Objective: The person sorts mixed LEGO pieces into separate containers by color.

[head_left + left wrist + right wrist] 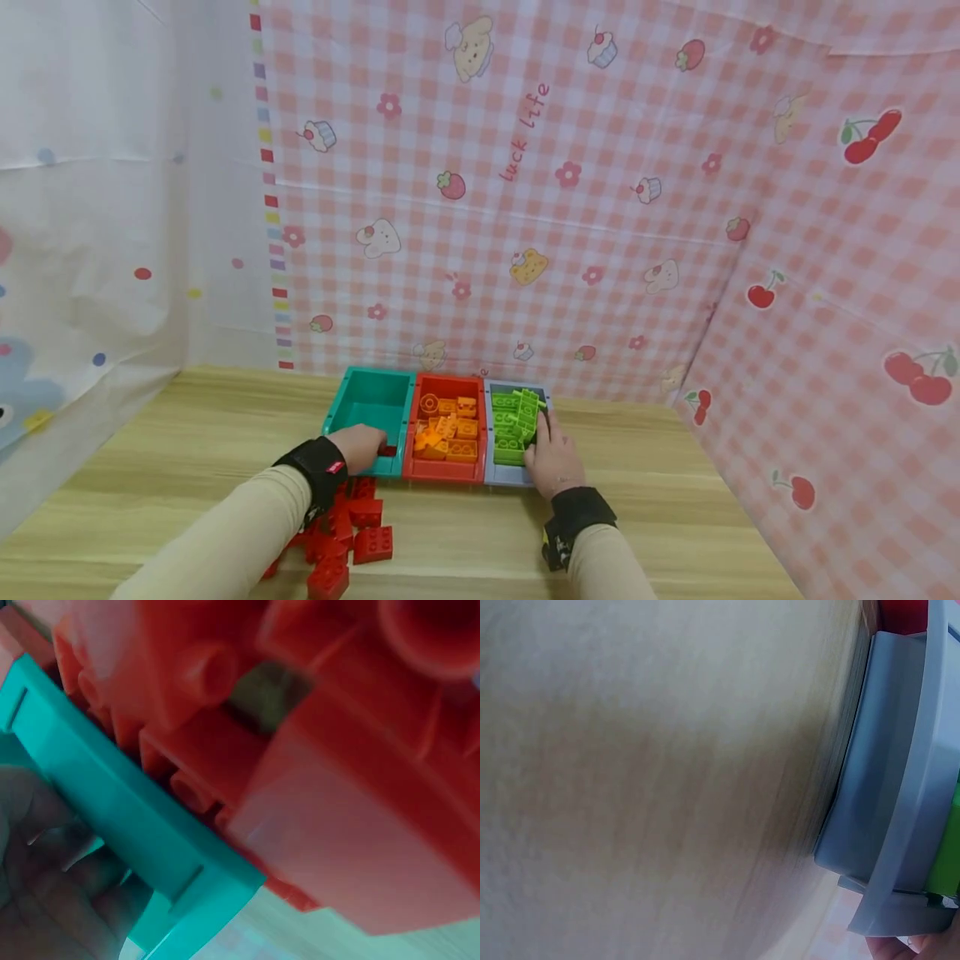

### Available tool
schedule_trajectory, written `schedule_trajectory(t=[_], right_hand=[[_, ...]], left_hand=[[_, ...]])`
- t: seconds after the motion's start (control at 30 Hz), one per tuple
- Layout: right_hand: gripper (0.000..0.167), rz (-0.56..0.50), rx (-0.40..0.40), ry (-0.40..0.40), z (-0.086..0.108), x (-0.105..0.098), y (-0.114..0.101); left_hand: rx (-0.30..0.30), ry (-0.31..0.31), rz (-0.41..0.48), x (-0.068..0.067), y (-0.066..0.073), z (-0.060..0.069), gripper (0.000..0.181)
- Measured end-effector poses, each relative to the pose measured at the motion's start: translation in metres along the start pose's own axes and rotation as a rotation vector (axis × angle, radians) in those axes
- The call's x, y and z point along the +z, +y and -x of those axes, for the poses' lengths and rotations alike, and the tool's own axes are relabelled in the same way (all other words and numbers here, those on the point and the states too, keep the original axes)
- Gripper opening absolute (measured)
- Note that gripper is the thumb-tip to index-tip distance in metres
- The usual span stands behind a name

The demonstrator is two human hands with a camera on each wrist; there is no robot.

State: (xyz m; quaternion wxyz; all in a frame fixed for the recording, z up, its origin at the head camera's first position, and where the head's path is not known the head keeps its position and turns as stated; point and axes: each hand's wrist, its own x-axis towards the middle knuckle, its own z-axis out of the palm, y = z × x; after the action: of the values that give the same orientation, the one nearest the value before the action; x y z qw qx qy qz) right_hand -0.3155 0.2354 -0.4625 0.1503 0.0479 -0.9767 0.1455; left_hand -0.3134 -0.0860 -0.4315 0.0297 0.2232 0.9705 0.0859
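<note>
My left hand (358,447) reaches over the near edge of the teal bin (372,372) and pinches a small red toy brick (387,451). In the left wrist view its fingers (90,900) are inside the bin, and the pinched brick is hidden. Beneath and in front of that wrist lies a pile of red toy bricks (372,544). My right hand (557,458) rests at the right rim of the grey-blue bin (510,476), its fingers stretched out beside the lime green toy bricks (527,412). I see no brick gripped there.
The middle red bin (446,472) holds several orange bricks (461,450) and stands between the other two bins. All three sit side by side on the wooden table (465,542). Behind rises a pink checked cloth (495,208).
</note>
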Motion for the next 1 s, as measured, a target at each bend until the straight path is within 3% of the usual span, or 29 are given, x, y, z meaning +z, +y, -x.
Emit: schedule_trajectory(t=[0.07, 0.17, 0.3, 0.37, 0.43, 0.5, 0.57, 0.67, 0.83, 1.0], right_hand=[[0.058, 0.001, 0.004, -0.005, 0.0, 0.002, -0.001], [0.059, -0.002, 0.01, -0.01, 0.0, 0.003, -0.002], [0.059, -0.014, 0.008, -0.017, 0.0, 0.001, -0.003], [0.059, -0.011, 0.008, -0.024, 0.0, 0.0, -0.004], [0.059, -0.013, 0.004, -0.023, 0.0, -0.002, -0.004], [0.059, -0.011, 0.002, -0.025, -0.001, -0.002, -0.003], [0.059, -0.011, 0.002, -0.027, -0.001, -0.002, -0.002], [0.059, -0.013, 0.004, -0.026, 0.0, 0.0, -0.001], [0.058, -0.005, -0.002, -0.007, 0.001, 0.003, 0.0], [0.059, -0.004, 0.0, -0.009, 0.001, 0.001, -0.001]], left_hand=[[0.007, 0.007, 0.014, 0.0, 0.0, 0.006, 0.015], [0.058, 0.073, -0.022, -0.006, 0.001, 0.017, 0.013], [0.227, 0.244, -0.151, -0.014, 0.004, 0.037, 0.015], [0.313, 0.284, -0.186, -0.017, 0.004, 0.049, 0.016], [0.384, 0.27, -0.208, -0.02, 0.006, 0.061, 0.016], [0.432, 0.208, -0.234, -0.022, 0.006, 0.074, 0.019], [0.457, 0.131, -0.282, -0.021, 0.004, 0.085, 0.022], [0.476, 0.093, -0.376, -0.016, 0.0, 0.095, 0.021], [0.486, 0.116, -0.45, -0.01, -0.007, 0.1, 0.016], [0.474, 0.104, -0.437, -0.009, -0.008, 0.098, 0.018]])
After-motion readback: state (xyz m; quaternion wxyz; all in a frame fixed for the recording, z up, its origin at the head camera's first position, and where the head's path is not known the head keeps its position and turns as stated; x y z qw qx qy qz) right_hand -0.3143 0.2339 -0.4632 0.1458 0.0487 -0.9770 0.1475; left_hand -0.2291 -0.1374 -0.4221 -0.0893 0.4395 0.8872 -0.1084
